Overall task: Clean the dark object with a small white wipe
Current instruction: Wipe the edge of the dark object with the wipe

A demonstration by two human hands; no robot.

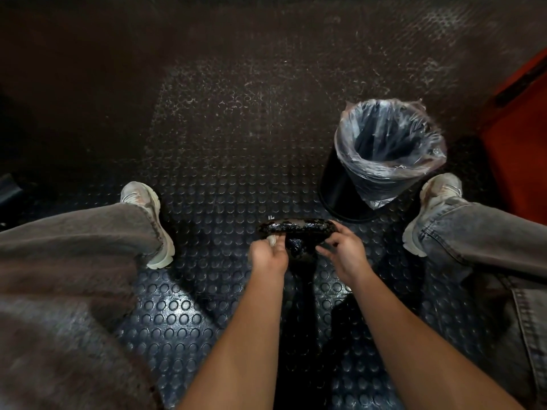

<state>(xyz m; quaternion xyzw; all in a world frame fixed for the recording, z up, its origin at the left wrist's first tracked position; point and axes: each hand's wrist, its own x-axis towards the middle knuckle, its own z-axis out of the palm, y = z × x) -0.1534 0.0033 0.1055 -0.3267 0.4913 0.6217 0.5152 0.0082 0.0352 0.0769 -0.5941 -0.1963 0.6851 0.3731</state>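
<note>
Seated over a studded floor, both hands on the dark object at centre frame.

The studded rubber floor (225, 149) fills the whole picture, dusty toward the top and shiny near the bottom. Grey-trousered legs come in from the lower left and right edges, a pale shoe (149, 220) at left and another pale shoe (435, 208) at right. A black bin (381, 161) with a clear plastic liner stands in the upper right, just beside the right shoe. Below it, at centre, there's the dark object (296, 232), glossy and speckled, held above the floor between the knees. The right hand (344, 250) curls its fingers around the object's right end. The left hand (268, 253) pinches the small white wipe (271, 239) against the object's left end.
</note>
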